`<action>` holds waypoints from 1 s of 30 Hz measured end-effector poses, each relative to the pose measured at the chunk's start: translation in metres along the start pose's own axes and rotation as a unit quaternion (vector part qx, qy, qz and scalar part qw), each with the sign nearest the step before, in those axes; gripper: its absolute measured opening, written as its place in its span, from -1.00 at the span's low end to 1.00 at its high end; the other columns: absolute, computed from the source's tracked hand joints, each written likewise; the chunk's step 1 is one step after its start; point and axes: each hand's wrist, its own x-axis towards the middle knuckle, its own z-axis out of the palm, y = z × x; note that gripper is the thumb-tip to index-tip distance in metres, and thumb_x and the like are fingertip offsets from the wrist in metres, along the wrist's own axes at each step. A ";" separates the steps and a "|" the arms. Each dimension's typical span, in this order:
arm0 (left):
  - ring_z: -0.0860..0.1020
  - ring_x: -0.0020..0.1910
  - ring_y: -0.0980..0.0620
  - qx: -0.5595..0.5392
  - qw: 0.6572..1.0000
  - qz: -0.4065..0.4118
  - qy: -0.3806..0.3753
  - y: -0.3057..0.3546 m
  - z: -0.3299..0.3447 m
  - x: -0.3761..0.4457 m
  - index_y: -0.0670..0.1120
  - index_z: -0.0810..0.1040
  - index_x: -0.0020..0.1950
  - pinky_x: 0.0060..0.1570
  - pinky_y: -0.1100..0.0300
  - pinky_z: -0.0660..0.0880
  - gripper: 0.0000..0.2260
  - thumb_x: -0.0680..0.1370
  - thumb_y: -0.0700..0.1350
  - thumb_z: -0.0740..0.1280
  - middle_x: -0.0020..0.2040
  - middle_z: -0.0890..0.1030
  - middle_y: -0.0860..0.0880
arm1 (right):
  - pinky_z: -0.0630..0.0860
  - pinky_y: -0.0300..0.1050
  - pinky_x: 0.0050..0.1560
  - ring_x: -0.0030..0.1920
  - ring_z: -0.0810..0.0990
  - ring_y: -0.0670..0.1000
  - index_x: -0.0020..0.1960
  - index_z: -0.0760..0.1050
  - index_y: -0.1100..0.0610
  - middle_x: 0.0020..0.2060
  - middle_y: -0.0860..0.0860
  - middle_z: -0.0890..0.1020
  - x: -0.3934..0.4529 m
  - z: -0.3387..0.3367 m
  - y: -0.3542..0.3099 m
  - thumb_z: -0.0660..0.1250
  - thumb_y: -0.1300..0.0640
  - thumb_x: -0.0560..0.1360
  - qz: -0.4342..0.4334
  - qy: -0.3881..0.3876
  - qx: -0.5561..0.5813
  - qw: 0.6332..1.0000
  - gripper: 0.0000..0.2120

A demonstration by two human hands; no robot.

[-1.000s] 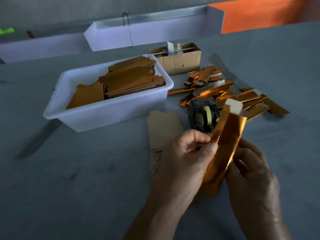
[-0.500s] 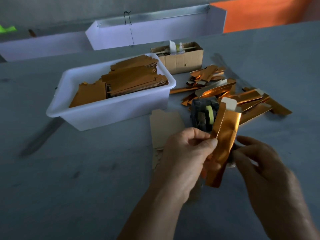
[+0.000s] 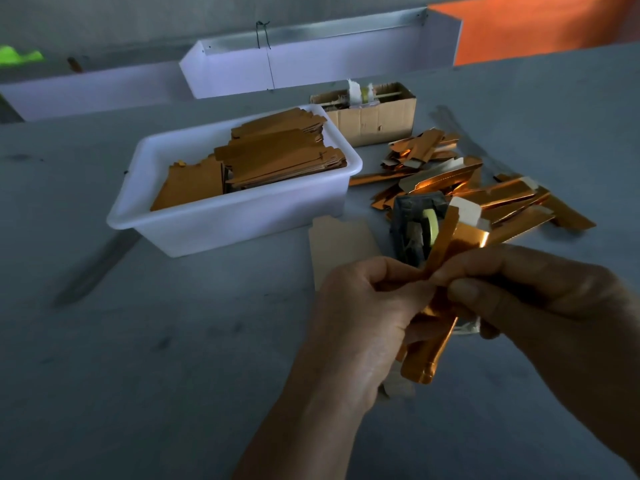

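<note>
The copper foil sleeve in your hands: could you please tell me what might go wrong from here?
Both the left hand and the right hand pinch the foil sleeve near its middle, so it might crease off its fold lines. Its upper flap shows just in front of the tape dispenser and could catch on it.

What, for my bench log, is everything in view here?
held carton: one, copper foil, between both hands.
tub: one, white, left of centre.
flat blanks: many, brown-gold, in the tub.
folded cartons: many, copper, right of tub.
tape dispenser: one, dark grey, behind the hands.
cardboard box: one, brown, behind the tub.
card blank: one, beige, before tub.
troughs: two, white, far table edge.
table: one, grey, beneath everything.
left hand: one, pinches carton.
right hand: one, pinches carton.
</note>
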 end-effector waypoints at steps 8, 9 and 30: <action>0.69 -0.29 0.04 -0.025 1.000 0.002 -0.018 0.002 0.000 -0.001 -0.11 0.65 -0.24 -0.27 0.24 0.61 -0.89 0.48 -0.26 0.42 -0.32 0.68 -0.03 | 0.47 -0.45 -0.35 -0.26 0.59 -0.29 0.29 0.22 -0.31 -0.22 -0.32 0.62 0.004 0.003 -0.007 0.21 -0.22 0.22 0.038 0.027 -0.087 0.995 -0.38; 0.70 -0.27 0.04 -0.030 0.999 -0.003 -0.024 0.003 -0.001 -0.002 -0.10 0.65 -0.23 -0.26 0.24 0.61 -0.89 0.47 -0.26 0.42 -0.30 0.69 -0.03 | 0.50 -0.34 -0.41 -0.26 0.59 -0.28 0.31 0.18 -0.28 -0.21 -0.32 0.62 0.005 0.003 -0.007 0.19 -0.22 0.19 0.049 0.032 -0.091 0.994 -0.32; 0.68 -0.32 0.05 0.096 0.984 0.116 0.091 -0.006 0.013 -0.014 -0.05 0.66 -0.21 -0.22 0.02 0.66 -0.86 0.54 -0.12 0.38 -0.33 0.69 -0.01 | 0.36 -0.43 -0.42 -0.23 0.54 -0.35 0.28 0.35 -0.12 -0.36 -0.23 0.60 0.007 0.010 -0.013 0.37 0.00 0.34 0.107 0.027 -0.214 0.971 -0.47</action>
